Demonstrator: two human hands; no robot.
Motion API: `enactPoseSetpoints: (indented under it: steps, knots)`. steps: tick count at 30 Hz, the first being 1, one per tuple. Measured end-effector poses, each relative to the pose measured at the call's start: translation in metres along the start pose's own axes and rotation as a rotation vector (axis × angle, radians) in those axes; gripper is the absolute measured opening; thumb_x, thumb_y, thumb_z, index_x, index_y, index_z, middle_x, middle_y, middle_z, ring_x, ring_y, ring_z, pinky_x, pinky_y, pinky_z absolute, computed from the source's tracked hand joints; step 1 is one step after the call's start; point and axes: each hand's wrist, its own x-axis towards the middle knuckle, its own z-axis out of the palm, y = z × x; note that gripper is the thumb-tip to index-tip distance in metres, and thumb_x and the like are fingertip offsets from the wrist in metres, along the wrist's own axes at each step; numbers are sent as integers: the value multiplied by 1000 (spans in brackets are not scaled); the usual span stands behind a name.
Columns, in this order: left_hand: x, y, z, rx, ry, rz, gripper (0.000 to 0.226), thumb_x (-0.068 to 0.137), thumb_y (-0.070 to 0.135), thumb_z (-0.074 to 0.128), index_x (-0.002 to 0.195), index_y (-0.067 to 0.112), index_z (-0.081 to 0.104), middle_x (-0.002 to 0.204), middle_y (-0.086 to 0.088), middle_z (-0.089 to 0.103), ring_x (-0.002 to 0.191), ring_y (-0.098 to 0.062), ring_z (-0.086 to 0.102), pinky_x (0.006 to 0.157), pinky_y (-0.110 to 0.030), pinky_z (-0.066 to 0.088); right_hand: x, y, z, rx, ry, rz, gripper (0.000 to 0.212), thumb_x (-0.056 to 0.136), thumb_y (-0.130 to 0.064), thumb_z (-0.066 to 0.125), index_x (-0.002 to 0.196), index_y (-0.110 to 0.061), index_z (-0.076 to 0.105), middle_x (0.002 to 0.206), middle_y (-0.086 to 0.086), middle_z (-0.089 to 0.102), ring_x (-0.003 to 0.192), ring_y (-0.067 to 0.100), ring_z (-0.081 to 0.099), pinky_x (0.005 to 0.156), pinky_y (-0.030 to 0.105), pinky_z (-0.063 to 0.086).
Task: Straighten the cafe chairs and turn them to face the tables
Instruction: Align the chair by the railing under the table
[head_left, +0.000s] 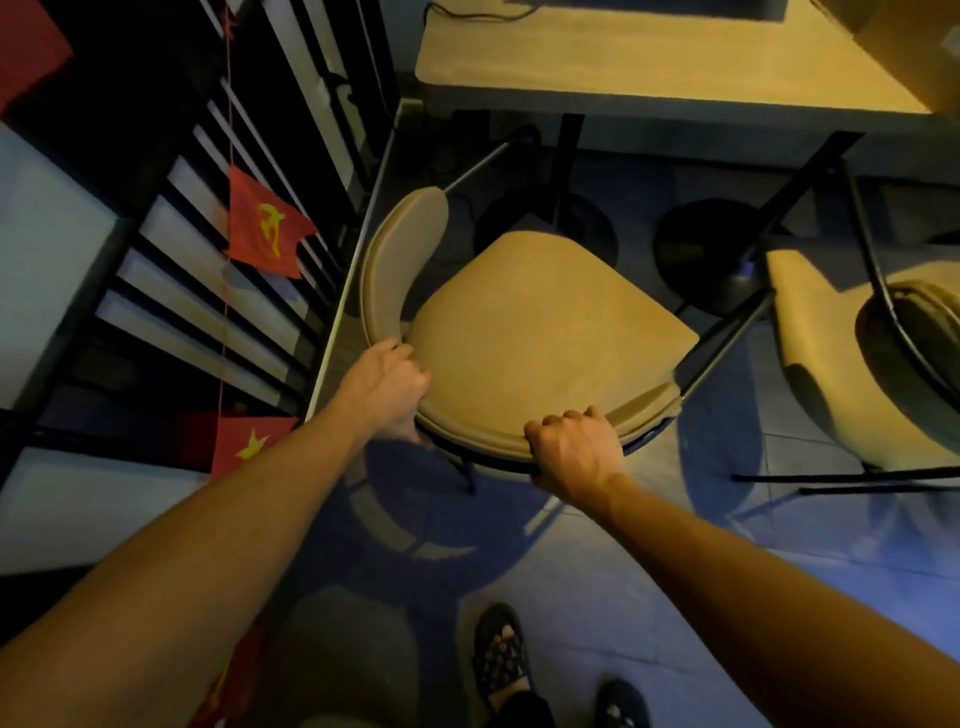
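Both my hands clenched on chair (540, 322) backrest: left hand (387, 382), right hand (574, 447). Mid-turn step; next, swing seat toward far worktop (649, 62).

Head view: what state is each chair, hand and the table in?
Tan chair: seat empty, gripped at its curved backrest, not squared to the table.
Left hand: grip closed on backrest.
Right hand: grip closed on backrest.
Second chair: tipped, untouched.
Table: upright.
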Motion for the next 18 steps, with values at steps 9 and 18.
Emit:
enactPoseSetpoints:
  steps: [9,18]
  knots:
    - [27,66,-30,-168,-76,-153,84,68,88,56,105,15,70,105,-6,71,106,-25,59,98,-39,33,2,88,-1,-132,-24,-20,36,80,-47,67,111,-30,62,105,-5,68,102,22,60,88,38,35]
    - [54,30,-25,-278,91,-48,98,54,91,61,123,21,62,123,2,65,116,-21,52,109,-38,26,-1,108,-4,-75,-25,23,79,73,-57,74,136,-20,46,134,8,54,129,32,43,115,57,16]
